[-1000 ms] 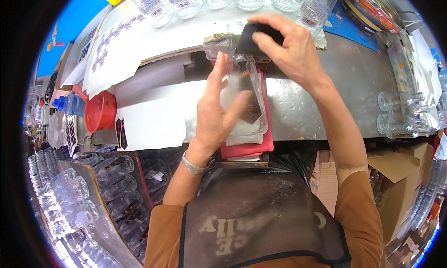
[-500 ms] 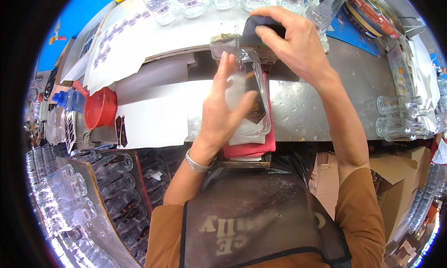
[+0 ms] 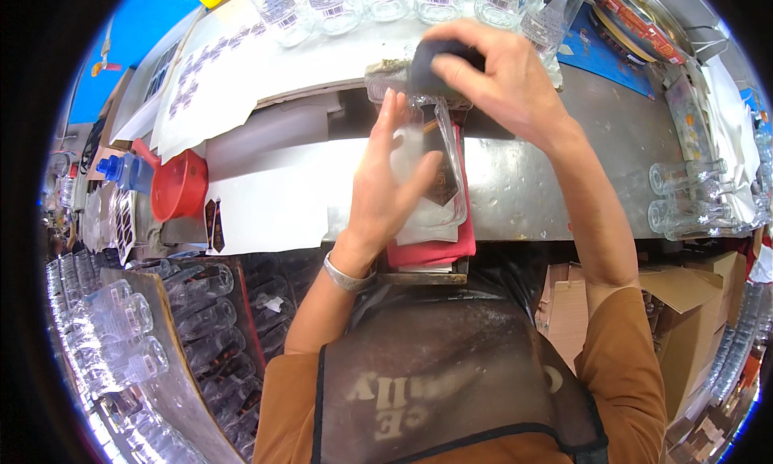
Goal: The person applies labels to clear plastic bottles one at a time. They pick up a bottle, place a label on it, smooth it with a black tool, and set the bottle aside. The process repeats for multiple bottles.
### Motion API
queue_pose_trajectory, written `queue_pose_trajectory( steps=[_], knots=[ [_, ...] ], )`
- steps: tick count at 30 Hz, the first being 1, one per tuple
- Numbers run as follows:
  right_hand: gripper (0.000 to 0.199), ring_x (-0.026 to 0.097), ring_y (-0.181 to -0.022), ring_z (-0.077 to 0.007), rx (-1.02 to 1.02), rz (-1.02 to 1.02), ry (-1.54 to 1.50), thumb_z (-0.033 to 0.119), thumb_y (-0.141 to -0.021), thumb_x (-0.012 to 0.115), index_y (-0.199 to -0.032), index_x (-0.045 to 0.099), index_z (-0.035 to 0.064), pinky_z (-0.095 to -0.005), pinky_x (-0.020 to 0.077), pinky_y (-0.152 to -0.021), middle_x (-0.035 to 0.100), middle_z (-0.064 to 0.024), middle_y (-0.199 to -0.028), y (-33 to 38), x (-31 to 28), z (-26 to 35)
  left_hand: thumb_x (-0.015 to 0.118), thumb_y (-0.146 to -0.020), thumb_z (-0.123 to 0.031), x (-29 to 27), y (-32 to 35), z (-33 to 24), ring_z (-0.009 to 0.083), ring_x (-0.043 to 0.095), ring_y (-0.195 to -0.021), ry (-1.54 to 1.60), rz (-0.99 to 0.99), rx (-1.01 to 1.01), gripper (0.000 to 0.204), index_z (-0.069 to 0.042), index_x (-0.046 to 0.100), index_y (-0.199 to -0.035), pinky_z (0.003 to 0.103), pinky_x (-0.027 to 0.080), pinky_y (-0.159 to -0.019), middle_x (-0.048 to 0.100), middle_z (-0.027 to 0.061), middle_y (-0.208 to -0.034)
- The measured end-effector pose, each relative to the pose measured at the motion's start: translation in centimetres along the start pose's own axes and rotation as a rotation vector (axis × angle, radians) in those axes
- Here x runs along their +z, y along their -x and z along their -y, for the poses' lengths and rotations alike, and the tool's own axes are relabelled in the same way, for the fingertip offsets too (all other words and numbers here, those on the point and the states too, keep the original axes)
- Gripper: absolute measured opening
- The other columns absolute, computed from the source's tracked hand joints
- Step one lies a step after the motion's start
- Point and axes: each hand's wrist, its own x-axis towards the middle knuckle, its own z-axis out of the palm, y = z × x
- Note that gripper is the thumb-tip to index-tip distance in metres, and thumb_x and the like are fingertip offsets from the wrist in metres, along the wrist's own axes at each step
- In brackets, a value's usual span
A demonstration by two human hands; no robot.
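A clear glass bottle (image 3: 452, 209) lies on its side before me, its neck end away from me, with a dark label (image 3: 441, 174) on its upper face. Along the bottle's left side rests my left hand (image 3: 386, 174), fingers stretched out and thumb apart over the glass. My right hand (image 3: 503, 81) grips a dark, pad-like block (image 3: 431, 61) above the neck end. Motion blurs the block, so its exact kind is unclear. Under the bottle are a folded red cloth (image 3: 427, 254) and a whitish sheet.
Labelled bottles (image 3: 386, 1) stand in a row at the back. A sheet of labels (image 3: 213, 69) and a red dipper (image 3: 179, 186) are on the left. Glass bottles (image 3: 688, 214) lie at the right edge. Crates of bottles (image 3: 209, 327) sit lower left, cardboard boxes (image 3: 684, 303) lower right.
My right hand and the dark block have shifted slightly left and down. My left hand stays beside the bottle, still spread. The whole view has moved a little.
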Motion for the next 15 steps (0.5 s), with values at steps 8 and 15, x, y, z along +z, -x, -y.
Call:
queue_pose_trajectory(
  steps=[8, 15],
  knots=[
    [0.023, 0.063, -0.088, -0.0301, -0.381, -0.054, 0.224, 0.000, -0.081, 0.068, -0.103, 0.068, 0.0049, -0.0396, 0.0516, -0.078, 0.068, -0.0104, -0.094, 2.1, 1.5, 1.3, 0.078, -0.085, -0.014, -1.0, 1.3, -0.2, 0.0342, 0.042, -0.142, 0.063, 0.039, -0.037, 0.100, -0.002, 0.013, -0.160, 0.045, 0.035, -0.116, 0.038, 0.0241, -0.156],
    [0.024, 0.066, -0.086, -0.0314, -0.230, 0.223, 0.125, 0.006, -0.079, 0.072, -0.102, 0.069, 0.0055, -0.0396, 0.0544, -0.077, 0.068, -0.0137, -0.091, 6.8, 1.8, 2.7, 0.093, -0.065, -0.022, -3.8, 5.4, 0.1, 0.0384, 0.035, -0.146, -0.184, 0.336, 0.108, 0.134, -0.005, 0.001, -0.161, 0.048, 0.030, -0.120, 0.023, 0.0260, -0.163]
  ],
)
